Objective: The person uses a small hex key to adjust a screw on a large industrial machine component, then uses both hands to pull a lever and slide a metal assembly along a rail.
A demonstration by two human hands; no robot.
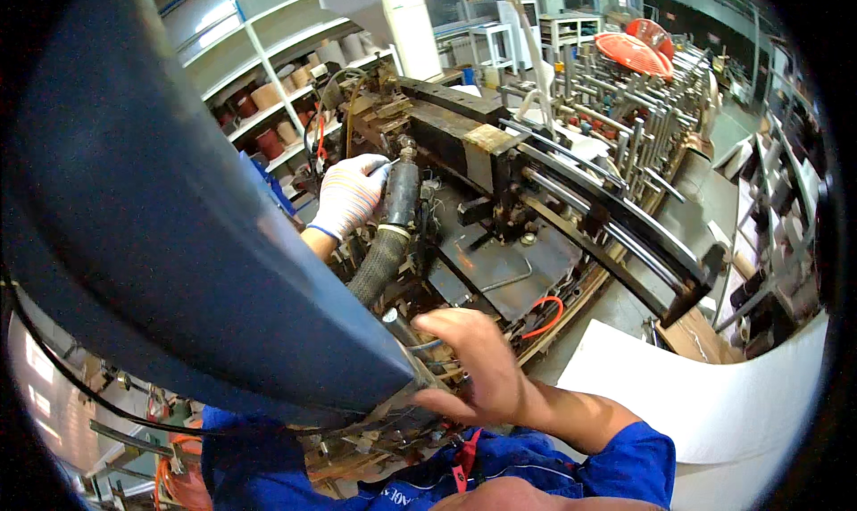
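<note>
1. At the middle of the cluttered machine, left of its flat metal plate, stood the black cylinder, a threaded fitting at its far end and a braided grey hose at its near end.
2. Its long axis ran away from you, the far end leaning slightly right; the hose bent off toward you and leftward.
3. Your left hand, in a striped white glove, was the nearer one: the cylinder lay directly to its right. Your fingers met its upper left side, but whether they wrapped round it, you could not tell from this view.
4. Your right hand, bare and slightly blurred, was lower and well apart from the cylinder, thumb and fingers spread, nothing visibly held, close by the end of the dark blue curved panel.
5. That panel's edge hemmed in your left forearm.
6. More room lay rightward, above the plate, where a bent rod rested; beyond, the black rail frame bounded that side.
</note>
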